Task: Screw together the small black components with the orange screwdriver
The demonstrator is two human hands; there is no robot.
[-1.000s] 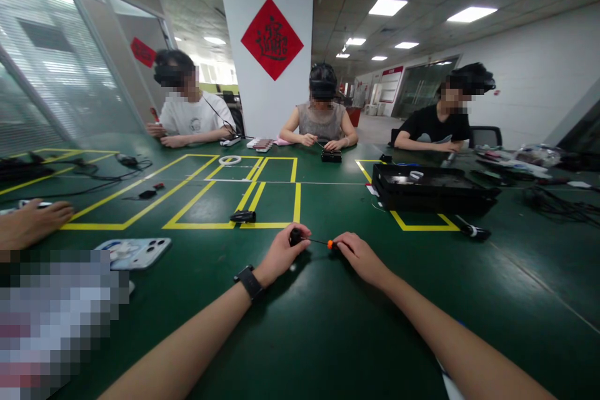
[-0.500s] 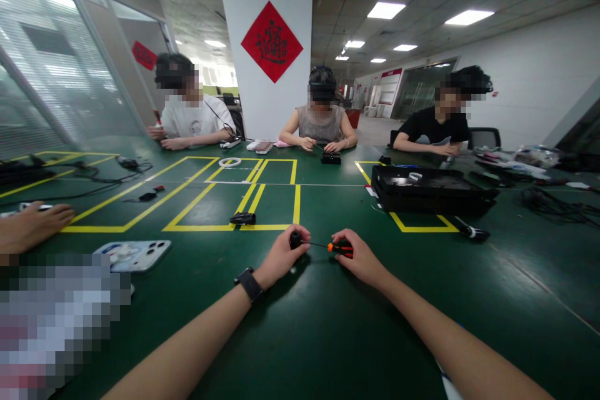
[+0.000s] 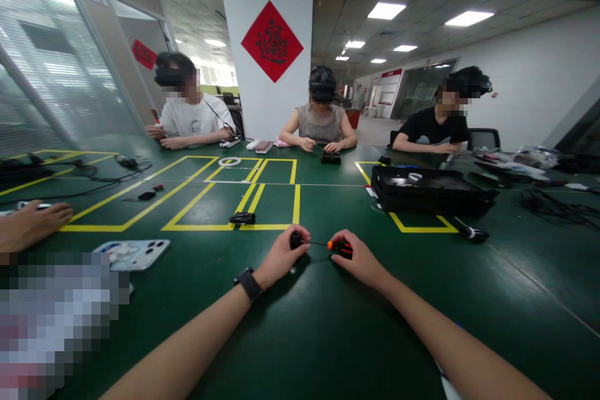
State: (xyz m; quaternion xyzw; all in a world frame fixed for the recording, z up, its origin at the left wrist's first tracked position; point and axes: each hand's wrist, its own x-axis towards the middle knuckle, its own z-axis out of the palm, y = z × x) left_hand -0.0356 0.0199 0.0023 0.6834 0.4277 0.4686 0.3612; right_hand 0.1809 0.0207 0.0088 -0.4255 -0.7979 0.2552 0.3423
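In the middle of the head view, my left hand (image 3: 284, 251) grips a small dark round part (image 3: 295, 240) between thumb and fingers. Its exact kind I cannot make out. My right hand (image 3: 359, 256) is closed around the orange and black handle of a screwdriver (image 3: 340, 249). The thin shaft points left and its tip reaches the dark part; whether it sits in a screw is too small to see. Both hands are low over the green table (image 3: 300, 337). A dark watch is on my left wrist.
Beyond my hands lies a black cylindrical piece (image 3: 242, 218) by yellow tape lines. A large black tray (image 3: 431, 190) stands at the right, a small black item (image 3: 473, 234) near it. Left are a phone (image 3: 135, 255) and another person's hand (image 3: 35, 225). Several people sit opposite.
My right fingers have shifted slightly on the screwdriver handle, and its orange collar looks turned. My left hand holds the dark part in the same place.
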